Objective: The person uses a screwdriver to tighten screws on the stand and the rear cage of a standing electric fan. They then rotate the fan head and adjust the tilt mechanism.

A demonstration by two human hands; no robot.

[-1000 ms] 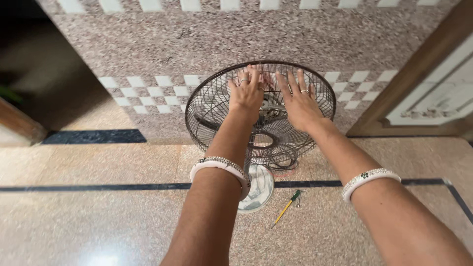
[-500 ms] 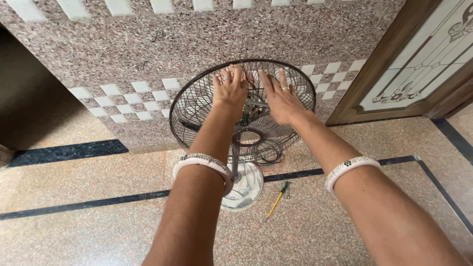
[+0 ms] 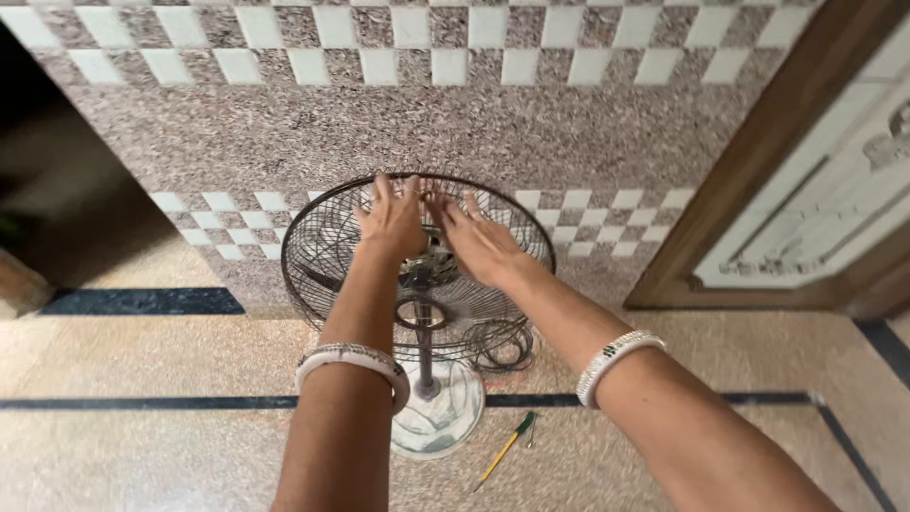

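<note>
- Head view: my left hand (image 3: 393, 220) and right hand (image 3: 481, 242) lie flat, fingers spread, on the upper front of the fan's wire guard (image 3: 332, 237), gripping nothing.
- Fan (image 3: 417, 284) stands on the floor against the speckled wall (image 3: 284, 133); its round white base (image 3: 445, 422) sits below the guard.
- Guard looks light, springy and thin-wired; I judge the rim is the firmest hold.
- Screwdriver (image 3: 502, 453), yellow and green, lies just right of the base; a coiled cord (image 3: 500, 345) behind it.
- No packages, labels or signs show.

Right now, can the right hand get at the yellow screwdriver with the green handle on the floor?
Probably yes: the right hand rests high on the round black wire fan guard, and the screwdriver lies uncovered beside the white fan base.
</note>
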